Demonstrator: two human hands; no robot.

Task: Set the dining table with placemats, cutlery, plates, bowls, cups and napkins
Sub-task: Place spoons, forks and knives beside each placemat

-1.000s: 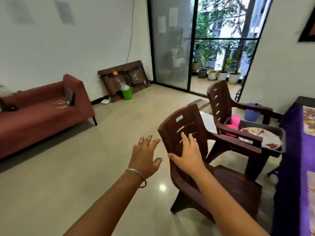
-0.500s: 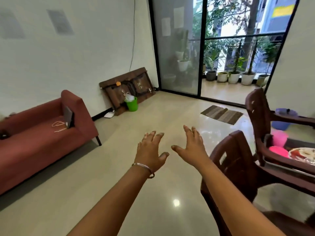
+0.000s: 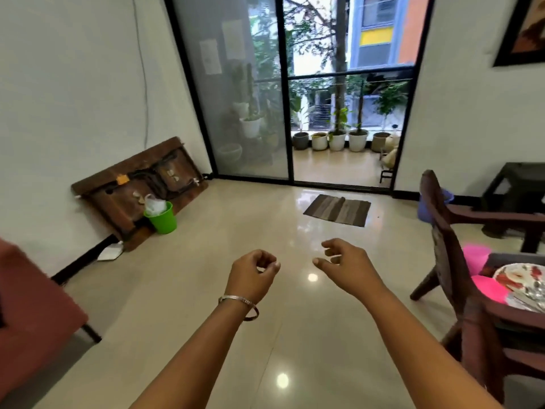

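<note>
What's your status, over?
Left hand and right hand loosely curled, holding nothing, over bare floor. Floral plate and pink cups on brown chair, right. Nothing in the way.

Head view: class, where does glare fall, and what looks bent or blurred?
Head view: bright glare spots sit on the glossy floor, one between the hands; the wide lens bows the door frame and walls; the sofa corner at the left edge is blurred.

Head view faces balcony door [image 3: 348, 93] (forward-down).
</note>
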